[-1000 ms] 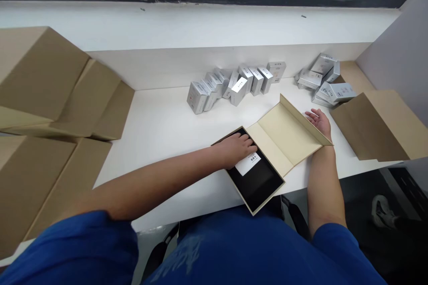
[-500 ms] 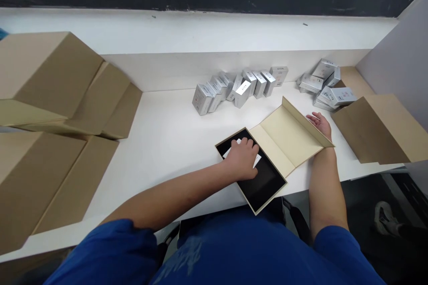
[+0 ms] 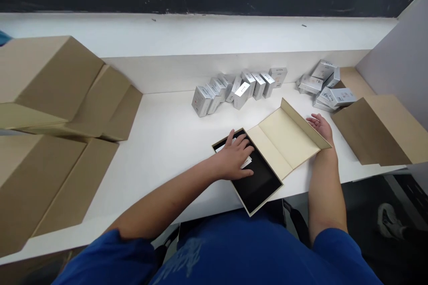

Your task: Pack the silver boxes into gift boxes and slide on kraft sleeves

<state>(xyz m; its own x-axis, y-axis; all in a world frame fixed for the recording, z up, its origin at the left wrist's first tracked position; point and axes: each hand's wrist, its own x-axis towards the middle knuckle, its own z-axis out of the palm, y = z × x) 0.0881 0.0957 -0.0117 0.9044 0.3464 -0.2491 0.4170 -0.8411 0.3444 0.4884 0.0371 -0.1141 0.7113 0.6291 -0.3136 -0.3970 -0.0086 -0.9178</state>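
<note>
The beige box lies open, a white card in its black-lined tray.

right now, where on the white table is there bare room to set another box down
The widest bare patch of table lies between the brown cartons on the left and the open box. Crowded: the back right, with silver boxes, the lid and the right hand.

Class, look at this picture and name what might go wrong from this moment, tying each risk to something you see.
1. The gift box has its near corner past the edge of the table; a push from the left hand might slide it off.
2. The white card lies under that hand's flat fingers and could crease.
3. The lid leans open against the right hand; let go, it may drop shut.
</note>
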